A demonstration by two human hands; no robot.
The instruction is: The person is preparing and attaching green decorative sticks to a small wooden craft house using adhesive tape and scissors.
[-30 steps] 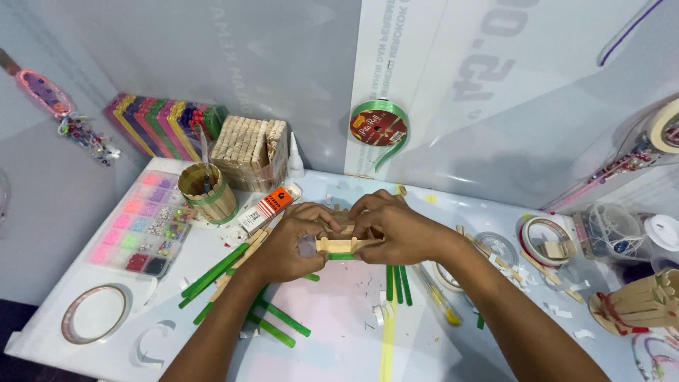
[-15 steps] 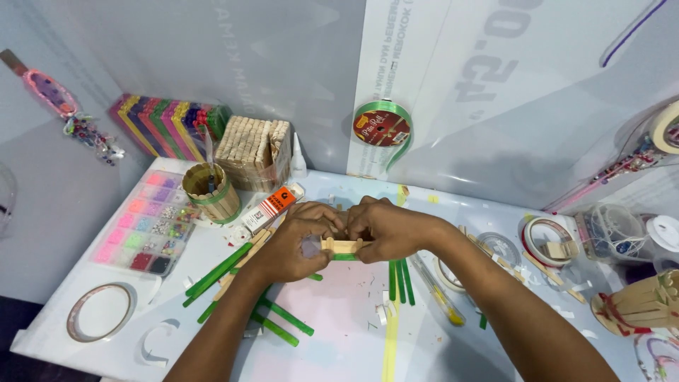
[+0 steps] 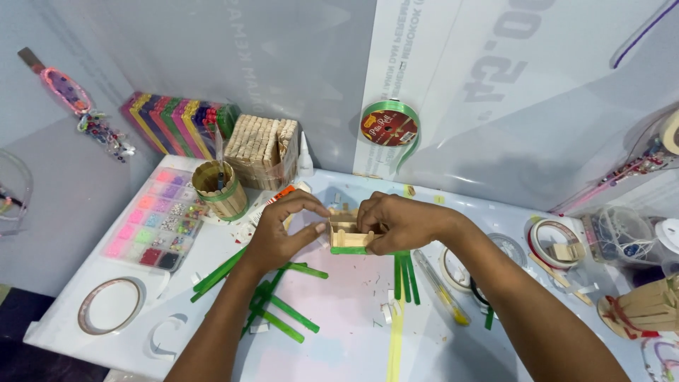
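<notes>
Gripping a small open box of pale wooden craft sticks [image 3: 348,235] between them, my left hand [image 3: 279,237] and right hand [image 3: 399,223] hide its sides; I can't see its far wall.

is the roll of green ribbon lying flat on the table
No, the green ribbon roll stands on edge against the back wall, above the table.

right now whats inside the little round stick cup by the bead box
A dark, thin tool handle stands up out of the round cup of wooden sticks; the cup's wall hides its lower end and the bottom.
</notes>
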